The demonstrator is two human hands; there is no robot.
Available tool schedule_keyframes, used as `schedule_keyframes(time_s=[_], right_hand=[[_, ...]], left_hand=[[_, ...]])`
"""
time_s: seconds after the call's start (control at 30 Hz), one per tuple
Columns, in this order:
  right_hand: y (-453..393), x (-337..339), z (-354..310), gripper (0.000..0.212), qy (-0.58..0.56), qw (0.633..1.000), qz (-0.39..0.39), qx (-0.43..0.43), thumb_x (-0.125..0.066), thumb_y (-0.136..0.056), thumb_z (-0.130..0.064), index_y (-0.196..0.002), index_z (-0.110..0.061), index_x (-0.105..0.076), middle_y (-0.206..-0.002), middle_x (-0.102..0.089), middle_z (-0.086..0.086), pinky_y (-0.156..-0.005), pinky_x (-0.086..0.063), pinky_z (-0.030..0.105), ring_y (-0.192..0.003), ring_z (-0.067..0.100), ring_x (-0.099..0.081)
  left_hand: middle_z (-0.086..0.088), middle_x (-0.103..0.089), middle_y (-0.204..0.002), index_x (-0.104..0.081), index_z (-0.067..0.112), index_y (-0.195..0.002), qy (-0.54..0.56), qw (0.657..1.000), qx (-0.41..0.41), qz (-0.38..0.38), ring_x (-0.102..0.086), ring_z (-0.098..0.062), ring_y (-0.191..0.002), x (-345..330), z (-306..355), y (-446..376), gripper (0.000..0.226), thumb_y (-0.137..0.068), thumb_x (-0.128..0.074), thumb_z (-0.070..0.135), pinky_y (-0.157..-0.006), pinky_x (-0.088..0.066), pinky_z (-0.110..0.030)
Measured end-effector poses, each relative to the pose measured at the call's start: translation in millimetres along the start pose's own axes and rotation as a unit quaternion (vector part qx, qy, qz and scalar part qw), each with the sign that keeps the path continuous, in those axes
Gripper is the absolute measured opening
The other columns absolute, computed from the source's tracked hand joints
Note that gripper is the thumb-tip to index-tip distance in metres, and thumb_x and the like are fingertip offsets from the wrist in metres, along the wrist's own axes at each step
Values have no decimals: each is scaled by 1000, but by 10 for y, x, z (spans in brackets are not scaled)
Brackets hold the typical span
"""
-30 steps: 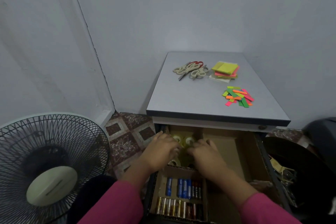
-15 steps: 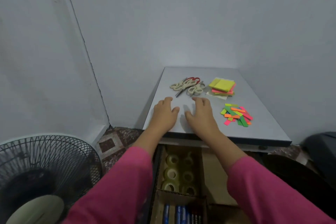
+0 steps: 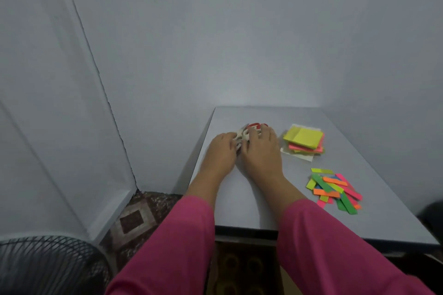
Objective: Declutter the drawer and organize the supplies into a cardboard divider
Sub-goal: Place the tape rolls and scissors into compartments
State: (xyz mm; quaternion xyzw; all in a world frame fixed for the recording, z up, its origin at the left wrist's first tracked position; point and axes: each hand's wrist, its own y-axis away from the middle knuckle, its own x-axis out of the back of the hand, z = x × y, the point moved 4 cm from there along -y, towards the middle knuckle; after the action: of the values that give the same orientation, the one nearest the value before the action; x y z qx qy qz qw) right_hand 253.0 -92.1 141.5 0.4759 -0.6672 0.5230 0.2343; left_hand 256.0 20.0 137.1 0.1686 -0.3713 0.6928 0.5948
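Two hands: the left hand [image 3: 221, 151] and right hand [image 3: 261, 151] were both on the scissors pile [image 3: 244, 135] at the far left of the desk top [image 3: 251, 201]; fingers were curled over the handles, though whether they had closed fully could not be told.
Step in hand: gathering the scissors, by my reading, for a compartment of the cardboard divider [image 3: 282, 278] in the drawer below the desk edge.
How to do it well: bunch all handles together, blades shut and pointing one way, then lift as one bundle so none slides off the desk edge.
Scissors count: one red-handled pair and some cream ones showed; hands hid the total.
Sticky-note pads [image 3: 304, 140]: one stack, several colours.
Paper strips [image 3: 334, 190]: roughly a dozen, overlapping.
Tape rolls [image 3: 231, 263]: a few, dim in the drawer.
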Motion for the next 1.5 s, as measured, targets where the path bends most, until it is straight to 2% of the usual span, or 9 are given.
schedule_keyframes(time_s=[0.1,0.2,0.3,0.43,0.73,1.0,1.27,1.37,1.5], right_hand=[[-101,-94,1,62,20,1000,-16,-10,-20,-83,-34,-125,-7,-57,-130,-51,22,-104,-34,52,-124,41,-43],[-126,-103,29,57,11,998,-41,-39,-20,-90,-38,-131,-13,-52,-139,-43,19,-105,-31,54,-129,43,-37],[-144,-176,91,45,36,995,-79,-55,-30,-97,-33,-138,-19,-43,-150,-30,15,-106,-28,55,-134,43,-27],[-172,-313,126,70,48,989,-133,-45,-6,-83,-37,-142,-19,-38,-152,-30,13,-108,-22,58,-136,42,-27],[-119,-112,85,52,33,990,-137,-9,-37,-96,-23,-148,-21,-33,-153,-27,11,-105,-29,42,-129,38,-34],[153,-24,56,51,23,989,-145,16,-36,-97,-24,-149,-26,-32,-153,-29,7,-107,-29,43,-131,38,-33],[577,162,-24,47,21,989,-142,42,-37,-97,-26,-144,-23,-39,-142,-43,7,-97,-37,38,-123,34,-40],[727,221,-32,45,5,989,-141,47,-37,-97,-26,-141,-22,-44,-141,-45,7,-100,-36,38,-124,32,-40],[916,312,-17,45,7,988,-142,55,-34,-99,-29,-143,-24,-41,-145,-43,6,-105,-34,39,-129,30,-38]], left_hand=[[-2,-60,-103,-61,24,-107,-42,999,2,2,-54,-21,-98,-123,-121,-226,39,-88,-28,33,-86,-48,-44],[0,-58,-101,-59,29,-114,-83,996,-3,-14,-51,-21,-101,-160,-121,-341,42,-91,-25,38,-87,-46,-46],[1,-56,-114,-52,34,-129,-141,988,-25,-50,-47,-20,-115,-177,-63,-343,39,-100,-26,38,-99,-37,-50],[-1,-55,-119,-48,32,-136,-134,988,-32,-70,-47,-22,-117,-199,-75,-297,41,-102,-25,41,-101,-35,-44],[-13,-45,-138,-39,26,-145,-132,988,-20,-74,-40,-28,-129,-128,-45,-127,44,-104,-28,36,-104,-34,-39],[-12,-38,-148,-37,29,-146,-135,989,0,-65,-34,-28,-135,-67,-42,195,44,-103,-30,37,-110,-32,-41],[-12,-45,-138,-46,24,-141,-123,991,6,-42,-41,-28,-127,63,67,690,43,-103,-32,36,-104,-38,-40],[-6,-51,-124,-49,25,-138,-114,993,8,-36,-49,-24,-114,99,108,865,42,-102,-33,38,-95,-45,-42],[-4,-51,-124,-49,24,-138,-108,993,11,-34,-49,-21,-113,136,191,1090,42,-102,-33,38,-95,-45,-39]])
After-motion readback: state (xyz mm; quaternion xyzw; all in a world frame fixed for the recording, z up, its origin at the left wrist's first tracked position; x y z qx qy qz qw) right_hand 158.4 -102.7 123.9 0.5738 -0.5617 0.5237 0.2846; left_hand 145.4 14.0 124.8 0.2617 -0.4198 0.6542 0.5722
